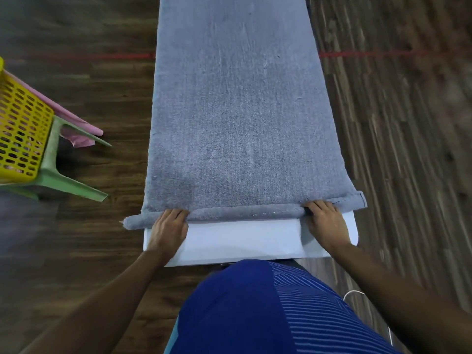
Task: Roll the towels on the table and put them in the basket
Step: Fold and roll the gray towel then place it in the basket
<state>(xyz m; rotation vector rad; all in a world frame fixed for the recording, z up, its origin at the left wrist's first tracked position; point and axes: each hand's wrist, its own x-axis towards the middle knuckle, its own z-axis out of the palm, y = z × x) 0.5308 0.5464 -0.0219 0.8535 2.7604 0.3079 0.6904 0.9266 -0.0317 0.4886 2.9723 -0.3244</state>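
A long grey towel (237,118) lies flat along a narrow white table (242,241) and runs away from me. Its near end is turned into a thin roll (245,212) across the table's width, sticking out past both table edges. My left hand (168,229) presses on the roll near its left end, fingers curled over it. My right hand (325,222) does the same near the right end. A yellow perforated basket (20,134) sits at the far left on a green plastic stool (55,159).
A pink cloth (81,134) hangs over the stool beside the basket. Dark wooden floor lies on both sides of the table, with a red line (357,54) across it. My blue shirt fills the bottom middle. A white cable (352,293) lies on the floor at lower right.
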